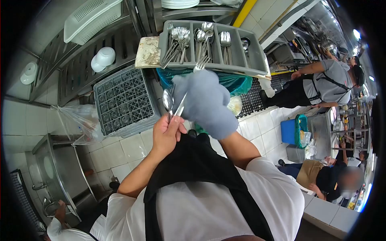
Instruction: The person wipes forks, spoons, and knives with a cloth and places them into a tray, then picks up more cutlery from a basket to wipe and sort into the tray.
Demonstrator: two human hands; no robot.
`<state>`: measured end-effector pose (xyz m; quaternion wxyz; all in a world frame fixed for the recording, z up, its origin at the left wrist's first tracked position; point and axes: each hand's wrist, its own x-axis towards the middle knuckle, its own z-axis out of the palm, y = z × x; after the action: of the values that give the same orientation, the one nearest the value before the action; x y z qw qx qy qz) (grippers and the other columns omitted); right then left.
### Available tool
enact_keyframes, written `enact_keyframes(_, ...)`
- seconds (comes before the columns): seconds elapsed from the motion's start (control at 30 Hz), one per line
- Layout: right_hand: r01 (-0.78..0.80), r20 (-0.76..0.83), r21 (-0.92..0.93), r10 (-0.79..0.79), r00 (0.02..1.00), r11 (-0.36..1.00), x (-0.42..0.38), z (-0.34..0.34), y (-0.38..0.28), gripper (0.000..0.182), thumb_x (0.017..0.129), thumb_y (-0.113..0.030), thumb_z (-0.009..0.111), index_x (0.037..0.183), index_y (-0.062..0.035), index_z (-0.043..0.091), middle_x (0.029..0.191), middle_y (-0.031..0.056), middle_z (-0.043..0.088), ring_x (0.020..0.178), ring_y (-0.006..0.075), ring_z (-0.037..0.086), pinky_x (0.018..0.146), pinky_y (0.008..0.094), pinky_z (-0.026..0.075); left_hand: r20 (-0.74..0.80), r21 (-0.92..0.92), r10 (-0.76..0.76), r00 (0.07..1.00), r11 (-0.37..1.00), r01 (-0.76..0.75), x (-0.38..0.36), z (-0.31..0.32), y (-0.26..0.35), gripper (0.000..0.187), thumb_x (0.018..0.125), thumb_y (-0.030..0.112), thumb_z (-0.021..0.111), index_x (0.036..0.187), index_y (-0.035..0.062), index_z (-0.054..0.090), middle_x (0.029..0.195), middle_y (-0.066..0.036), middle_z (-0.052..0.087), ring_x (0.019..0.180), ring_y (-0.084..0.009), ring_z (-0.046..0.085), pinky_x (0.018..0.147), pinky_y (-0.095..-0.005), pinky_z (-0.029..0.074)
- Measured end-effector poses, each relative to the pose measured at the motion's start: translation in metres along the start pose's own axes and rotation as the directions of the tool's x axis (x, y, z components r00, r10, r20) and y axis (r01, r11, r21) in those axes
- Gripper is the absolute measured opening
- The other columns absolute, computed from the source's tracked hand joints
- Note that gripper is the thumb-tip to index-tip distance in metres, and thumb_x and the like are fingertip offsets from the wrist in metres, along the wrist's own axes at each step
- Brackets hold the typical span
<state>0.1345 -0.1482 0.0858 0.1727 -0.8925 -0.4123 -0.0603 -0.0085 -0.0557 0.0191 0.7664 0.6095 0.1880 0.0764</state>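
My left hand (165, 136) is closed around several pieces of cutlery, with a spoon (168, 100) and a table knife (181, 105) sticking up from the fingers. Beside it, a bunched grey cloth (209, 100) covers my right hand, whose fingers are hidden. A fork (201, 64) projects from the cloth's far edge, in front of the tray rim; its handle end is out of sight. Just beyond the cloth is a grey cutlery tray (258, 64) with compartments. Forks (179, 40), spoons (200, 37), more forks (225, 42) and a ladle-like spoon (245, 43) lie in it.
A grey glass rack (125, 102) stands left of my hands. White bowls (105, 56) sit on the slatted metal shelf (76, 76). A green bag (241, 83) hangs below the tray. Co-workers (325, 76) stand at right; another person's hand (60, 211) is at the sink lower left.
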Motion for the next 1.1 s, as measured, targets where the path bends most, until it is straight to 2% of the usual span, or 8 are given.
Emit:
enact_keyframes(0.23,0.407,0.538,-0.037,-0.325,0.778,0.913,-0.010,0.005,-0.028,0.027,0.063,-0.036,0.071,0.057,-0.0118,0.060,0.053,0.0114,0.054,0.054,0.0227,0.055,0.049,0.0427,0.042,-0.043,-0.102,-0.102,0.994,0.990,0.097,0.006,-0.010,-0.018,0.026,0.100,0.022,0.047,0.083,0.0040,0.055,0.062,-0.002,0.058,0.043,-0.0053,0.041,0.041,-0.0204,0.033)
enact_keyframes(0.4,0.431,-0.176,0.148,-0.405,0.897,0.890,-0.006,0.014,0.002,0.019,0.054,-0.031,0.075,0.062,-0.0156,0.067,0.072,0.0079,0.058,0.076,0.0297,0.059,0.067,0.0364,0.049,0.050,-0.170,-0.140,0.989,0.974,0.147,-0.004,-0.015,-0.016,0.036,0.101,0.026,0.044,0.119,-0.0018,0.057,0.081,-0.008,0.063,0.053,-0.0076,0.050,0.045,-0.0211,0.039)
enact_keyframes(0.6,0.324,0.290,-0.143,-0.274,0.917,0.935,0.055,-0.030,0.014,0.038,0.053,-0.026,0.076,0.088,-0.0213,0.063,0.085,0.0042,0.056,0.077,0.0268,0.059,0.068,0.0362,0.045,0.031,-0.185,-0.109,0.994,0.976,0.113,-0.009,-0.013,-0.013,0.036,0.100,0.024,0.044,0.123,-0.0015,0.052,0.099,-0.017,0.067,0.064,-0.0146,0.063,0.053,-0.0245,0.049)
enact_keyframes(0.77,0.423,-0.055,-0.089,-0.428,0.902,0.902,0.038,-0.014,0.007,0.023,0.062,-0.021,0.072,0.082,-0.0149,0.062,0.075,0.0080,0.056,0.070,0.0288,0.058,0.061,0.0379,0.047,-0.086,-0.217,-0.085,0.993,0.974,0.064,0.002,-0.019,-0.002,0.025,0.098,0.022,0.050,0.108,0.0000,0.054,0.098,-0.018,0.068,0.061,-0.0154,0.063,0.053,-0.0249,0.049)
enact_keyframes(0.9,0.261,-0.313,0.222,-0.185,0.931,0.939,0.012,0.002,-0.022,0.013,0.069,-0.018,0.069,0.077,-0.0099,0.062,0.066,0.0110,0.056,0.065,0.0303,0.057,0.056,0.0392,0.048,-0.086,-0.202,-0.076,0.993,0.978,0.057,0.014,-0.014,0.002,0.020,0.098,0.020,0.048,0.100,0.0010,0.055,0.087,-0.014,0.068,0.056,-0.0129,0.061,0.049,-0.0236,0.048)
enact_keyframes(0.97,-0.077,0.132,0.441,0.021,0.991,0.894,-0.004,0.024,-0.031,0.025,0.063,-0.022,0.073,0.081,-0.0075,0.064,0.061,0.0079,0.054,0.067,0.0275,0.058,0.059,0.0390,0.047,-0.044,-0.198,-0.086,0.995,0.977,0.076,0.016,-0.008,0.001,0.020,0.099,0.019,0.047,0.096,0.0013,0.055,0.082,-0.011,0.067,0.054,-0.0115,0.060,0.047,-0.0232,0.047)
enact_keyframes(1.0,0.268,-0.053,0.380,-0.269,0.962,0.885,-0.008,0.038,-0.019,0.027,0.057,-0.024,0.075,0.074,-0.0052,0.064,0.057,0.0062,0.052,0.064,0.0243,0.059,0.058,0.0390,0.048,-0.056,-0.146,-0.089,0.994,0.986,0.080,0.016,-0.005,0.000,0.019,0.099,0.019,0.047,0.093,0.0021,0.056,0.076,-0.009,0.065,0.052,-0.0107,0.058,0.045,-0.0230,0.045)
enact_keyframes(1.1,0.361,-0.153,0.288,-0.330,0.932,0.887,-0.006,0.026,-0.007,0.024,0.057,-0.024,0.074,0.067,-0.0052,0.063,0.057,0.0068,0.053,0.059,0.0243,0.059,0.056,0.0373,0.048,-0.020,0.014,-0.087,0.996,0.996,0.087,0.008,0.006,0.009,0.020,0.099,0.018,0.048,0.090,0.0031,0.058,0.065,-0.005,0.059,0.046,-0.0082,0.052,0.040,-0.0219,0.039)
